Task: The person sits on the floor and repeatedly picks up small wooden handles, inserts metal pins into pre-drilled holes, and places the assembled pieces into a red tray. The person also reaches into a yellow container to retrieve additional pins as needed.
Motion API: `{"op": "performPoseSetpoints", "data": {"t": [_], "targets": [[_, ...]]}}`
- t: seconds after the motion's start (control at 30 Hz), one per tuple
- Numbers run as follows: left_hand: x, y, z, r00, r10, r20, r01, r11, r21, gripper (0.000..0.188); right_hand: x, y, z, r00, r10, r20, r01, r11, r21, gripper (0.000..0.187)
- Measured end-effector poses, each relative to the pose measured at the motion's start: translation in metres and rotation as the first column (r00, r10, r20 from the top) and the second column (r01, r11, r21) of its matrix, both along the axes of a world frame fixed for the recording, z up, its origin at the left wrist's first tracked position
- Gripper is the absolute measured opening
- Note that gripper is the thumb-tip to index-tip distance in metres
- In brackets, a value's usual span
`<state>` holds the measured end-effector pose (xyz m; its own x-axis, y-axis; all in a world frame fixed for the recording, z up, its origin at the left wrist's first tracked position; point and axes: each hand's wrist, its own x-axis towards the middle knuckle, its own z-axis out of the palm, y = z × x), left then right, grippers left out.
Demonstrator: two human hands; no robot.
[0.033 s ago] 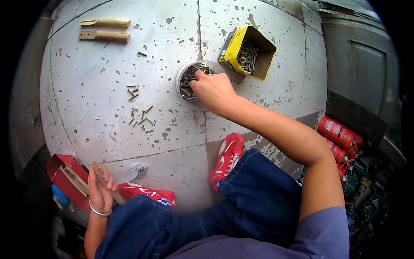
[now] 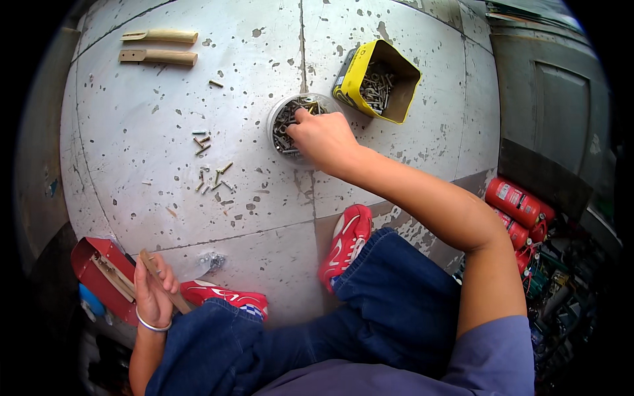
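At my lower left, my left hand [image 2: 153, 290] is closed around a flat wooden strip [image 2: 146, 263], which stands tilted up between thumb and fingers. My right hand [image 2: 325, 137] reaches into a round clear plastic tub [image 2: 273, 135] full of loose metal bolts [image 2: 285, 119]. Its fingers are curled down among the metal pieces; whatever they pinch is hidden from me. Just beyond the hand, a yellow and black open tin [image 2: 360, 74] leans on the floor with more bolts and fasteners [image 2: 375, 89] inside.
Several loose bolts [image 2: 218, 175] lie left of the tub. Two rounded wooden handles [image 2: 162, 57] lie at the far left. Beside my left hand sits a red open container [image 2: 84, 259] with wooden strips. A clear bag of small metal parts [image 2: 212, 261] is near my shoe. Red fire extinguishers [image 2: 514, 201] lie right.
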<state>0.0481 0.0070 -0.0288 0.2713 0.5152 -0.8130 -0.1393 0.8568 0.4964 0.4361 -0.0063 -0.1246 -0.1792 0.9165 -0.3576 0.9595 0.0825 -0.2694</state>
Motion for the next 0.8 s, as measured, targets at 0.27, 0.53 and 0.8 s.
{"op": "performPoseSetpoints", "data": {"t": [0.27, 0.53, 0.8], "targets": [[-0.003, -0.003, -0.001, 1.000, 0.017, -0.013, -0.017, 1.000, -0.005, 0.035, -0.003, 0.003, 0.000, 0.997, -0.052, -0.049, 0.049, 0.997, -0.062, 0.009], [0.002, 0.001, 0.001, 1.000, 0.001, -0.017, -0.001, 1.000, 0.025, 0.033, -0.002, 0.008, 0.011, 0.998, -0.047, -0.031, 0.042, 0.989, -0.140, 0.012], [0.041, 0.034, 0.015, 0.975, -0.214, 0.066, 0.201, 0.967, 0.158, 0.040, 0.021, 0.013, 0.056, 0.951, -0.251, -0.182, 0.206, 0.950, -0.235, 0.011]]}}
